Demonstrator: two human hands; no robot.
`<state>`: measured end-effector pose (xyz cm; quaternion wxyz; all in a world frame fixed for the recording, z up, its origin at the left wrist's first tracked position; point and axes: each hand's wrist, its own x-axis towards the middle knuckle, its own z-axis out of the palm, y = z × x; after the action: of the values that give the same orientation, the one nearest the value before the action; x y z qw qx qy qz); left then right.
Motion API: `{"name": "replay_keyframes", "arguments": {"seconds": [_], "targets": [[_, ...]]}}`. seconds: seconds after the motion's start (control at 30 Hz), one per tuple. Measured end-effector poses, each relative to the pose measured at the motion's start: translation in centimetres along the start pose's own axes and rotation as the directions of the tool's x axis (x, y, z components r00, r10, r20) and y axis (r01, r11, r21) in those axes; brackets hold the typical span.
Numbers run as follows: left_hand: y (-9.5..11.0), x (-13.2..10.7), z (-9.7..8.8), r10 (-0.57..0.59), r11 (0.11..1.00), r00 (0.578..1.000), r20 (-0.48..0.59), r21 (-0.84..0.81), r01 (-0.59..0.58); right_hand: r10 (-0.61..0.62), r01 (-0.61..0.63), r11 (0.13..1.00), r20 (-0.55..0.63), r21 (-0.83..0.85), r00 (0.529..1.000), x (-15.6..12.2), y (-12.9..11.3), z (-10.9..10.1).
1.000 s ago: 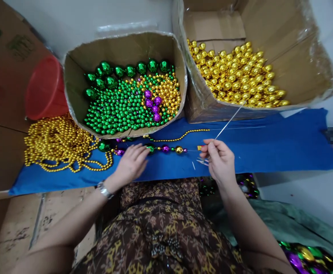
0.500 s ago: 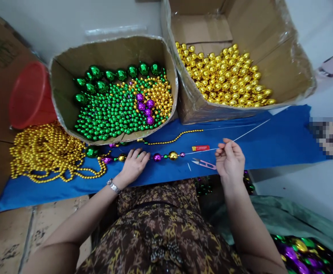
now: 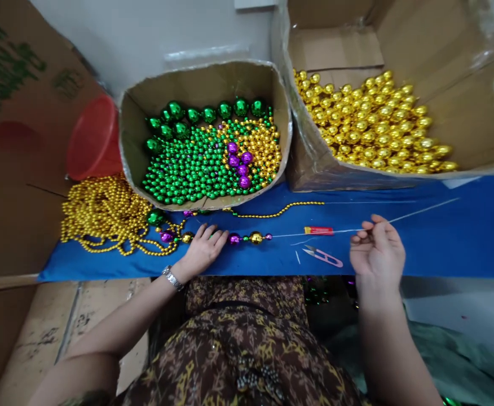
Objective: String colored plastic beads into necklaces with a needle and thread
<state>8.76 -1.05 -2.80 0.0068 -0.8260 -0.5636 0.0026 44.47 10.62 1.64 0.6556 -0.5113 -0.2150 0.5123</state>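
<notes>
A white string (image 3: 291,234) runs taut across the blue cloth, threaded with purple, green and gold beads (image 3: 256,237). My left hand (image 3: 202,254) lies over the strung beads with its fingers curled around them, hiding part of the strand. At the other side my right hand (image 3: 378,254) pinches the string between thumb and fingers, and the string's free end slants out beyond it. Between the hands, a red and yellow lighter (image 3: 320,230) lies at the string. Pink-handled thread snips (image 3: 323,257) rest just below.
One cardboard box (image 3: 281,169) contains green, gold and purple beads. The taller box (image 3: 310,175) on the right contains gold beads. Heaped gold bead strands (image 3: 103,211) lie left, by a red bucket (image 3: 95,138). A thinner gold bead strand (image 3: 281,212) lies behind my hands.
My right hand has moved right and slightly toward me, still pinching the string. My left hand stays on the beads. The whole view has shifted, with the boxes now farther right.
</notes>
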Motion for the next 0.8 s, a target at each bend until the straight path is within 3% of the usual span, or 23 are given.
{"name": "replay_keyframes", "arguments": {"seconds": [0.17,0.4,0.6,0.7,0.8], "targets": [[0.2,-0.3,-0.5,-0.121,0.993,0.992,0.046,-0.001,0.121,0.002,0.0,0.999,0.078,-0.032,0.997,-1.4,-0.1,1.6],[-0.7,-1.5,-1.5,-0.251,0.967,0.966,0.063,0.059,0.247,-0.137,0.149,0.985,0.136,-0.083,0.981,-2.7,-0.4,3.4],[-2.7,-1.9,-2.5,-0.339,0.94,0.94,0.03,0.053,0.337,-0.078,0.126,0.971,0.231,-0.201,0.97,-3.7,0.3,3.4],[-3.5,-1.9,-3.8,-0.341,0.94,0.94,0.022,0.036,0.341,-0.11,0.209,0.921,0.295,-0.33,0.949,-4.5,1.0,3.1],[-3.5,-1.6,-6.6,-0.332,0.937,0.943,0.031,-0.105,0.333,-0.103,0.3,0.829,0.399,-0.472,0.911,-5.0,1.4,3.0]]}}
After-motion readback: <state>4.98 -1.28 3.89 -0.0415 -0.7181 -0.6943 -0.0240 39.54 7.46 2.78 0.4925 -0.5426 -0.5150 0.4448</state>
